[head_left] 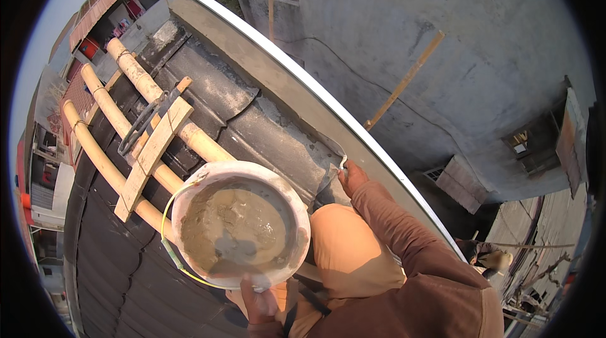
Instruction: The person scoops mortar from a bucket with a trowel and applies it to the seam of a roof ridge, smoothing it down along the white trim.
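Observation:
A round pale bucket of wet grey mortar stands at the lower middle, its yellow-green wire handle hanging down the left side. My left hand grips the bucket's near rim, thumb over the edge. Farther right, my right hand is closed round a trowel, whose metal neck shows beyond the fingers. The trowel's blade is hard to make out against the grey mortar where the dark roof tiles meet the plastered parapet.
Bamboo poles tied into a ladder lie across the tiles on the left, with a wooden board across them. A white edge strip tops the parapet. Beyond it is a drop beside a grey wall; a person appears below right.

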{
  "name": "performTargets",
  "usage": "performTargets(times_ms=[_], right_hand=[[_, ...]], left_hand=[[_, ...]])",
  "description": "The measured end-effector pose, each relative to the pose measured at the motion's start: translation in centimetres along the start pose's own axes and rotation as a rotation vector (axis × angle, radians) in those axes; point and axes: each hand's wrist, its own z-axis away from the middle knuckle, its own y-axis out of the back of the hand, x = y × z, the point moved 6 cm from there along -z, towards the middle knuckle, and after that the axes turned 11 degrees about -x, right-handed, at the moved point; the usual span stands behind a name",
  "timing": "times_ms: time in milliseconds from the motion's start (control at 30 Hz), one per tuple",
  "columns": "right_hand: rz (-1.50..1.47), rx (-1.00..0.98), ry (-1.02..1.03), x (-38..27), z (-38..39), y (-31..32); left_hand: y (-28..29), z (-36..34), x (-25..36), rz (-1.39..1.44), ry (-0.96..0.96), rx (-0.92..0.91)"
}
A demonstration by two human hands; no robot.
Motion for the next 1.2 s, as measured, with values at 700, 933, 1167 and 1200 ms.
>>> performTargets(times_ms=[700, 933, 1167, 1200], right_hand=[[0.006, -0.091, -0.122, 6.9, 5.4, -0.9], [-0.008, 0.015, 0.055, 0.2, -0.6, -1.6], [-0.103, 0.243, 0.238, -5.3, -3.1, -0.4], [-0.099, 0.136, 0.228, -7.0, -2.3, -0.1]], left_hand=[[-0.3, 0.0, -0.2, -0.027, 0.060, 0.000], [-1.9, -0.3, 0.1, -0.014, 0.092, -0.092], [-2.0, -0.4, -0.1, -0.028, 0.072, -0.045], [-1.7, 0.0, 0.4, -0.043, 0.056, -0.017]])
